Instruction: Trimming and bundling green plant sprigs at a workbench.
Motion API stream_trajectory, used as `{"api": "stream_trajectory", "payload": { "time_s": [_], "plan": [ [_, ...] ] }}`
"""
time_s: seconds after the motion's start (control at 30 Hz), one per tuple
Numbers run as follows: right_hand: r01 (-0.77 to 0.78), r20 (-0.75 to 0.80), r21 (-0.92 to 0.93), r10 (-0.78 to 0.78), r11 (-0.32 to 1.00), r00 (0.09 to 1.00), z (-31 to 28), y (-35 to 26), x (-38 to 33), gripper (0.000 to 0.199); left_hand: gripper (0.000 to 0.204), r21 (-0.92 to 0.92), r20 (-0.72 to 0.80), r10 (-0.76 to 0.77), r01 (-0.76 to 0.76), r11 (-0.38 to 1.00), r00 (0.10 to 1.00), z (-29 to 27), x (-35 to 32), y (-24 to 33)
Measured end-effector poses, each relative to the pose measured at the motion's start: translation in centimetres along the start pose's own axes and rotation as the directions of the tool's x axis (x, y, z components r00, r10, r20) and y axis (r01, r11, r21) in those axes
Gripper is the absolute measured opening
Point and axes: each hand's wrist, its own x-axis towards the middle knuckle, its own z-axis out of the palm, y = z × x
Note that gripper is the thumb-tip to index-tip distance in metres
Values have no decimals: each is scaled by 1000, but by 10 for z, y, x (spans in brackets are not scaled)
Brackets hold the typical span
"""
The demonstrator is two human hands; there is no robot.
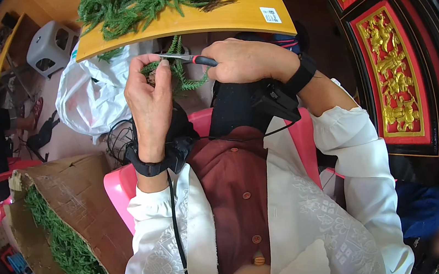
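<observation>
while the left hand (148, 93) pinches a green sprig (182, 74) just below the near edge of the yellow desk (237, 15), its grip closed on the stem end, the right hand (242, 59) has its grip wrapped around the red handles of the pliers (190, 58), whose metal tip meets the sprig at the left fingertips. more green sprigs (141, 3) lie heaped on the desk's far left part, and a cardboard box (74, 211) with greenery sits lower left, beside a white plastic bag (91, 93).
</observation>
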Motion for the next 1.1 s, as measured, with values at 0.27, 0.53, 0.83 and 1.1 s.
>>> {"api": "stream_trajectory", "payload": {
  "time_s": [0.27,0.53,0.83,1.1],
  "plan": [
    [74,-247,-25,-77,997,966,11,1,1,29,27,-12,-22,31,-32,999,999,-3,2,-5],
    [8,-266,-70,-26,998,964,4,-11,-8,26,45,-263,15,-65,66,962,998,-8,4,-1],
    [36,-240,-76,-53,996,969,5,-2,-3,33,47,-348,92,-52,81,934,994,-8,3,5],
    [69,-161,67,-58,995,985,0,-1,-3,36,46,-409,137,-131,176,896,982,-12,3,8]
  ]
}}
